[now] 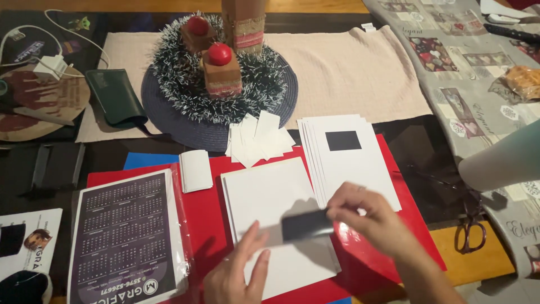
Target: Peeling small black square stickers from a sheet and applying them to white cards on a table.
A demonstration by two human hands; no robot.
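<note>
Both hands work over a white card [270, 197] on a red folder [405, 236]: the left hand [236, 273] lies flat and open on the card's lower edge, apparently to steady it, while the right hand [371, 217] pinches a small black rectangular strip [304, 225] by its end, held just above the card. Beyond the right hand lies a fanned stack of white sheets [354, 163], the top one bearing a black rectangle [343, 141]; left of the left hand is a bagged pile of dark calendar sheets [124, 236], and beyond both hands, loose white slips [256, 141] and, right of the right hand, scissors [469, 231].
</note>
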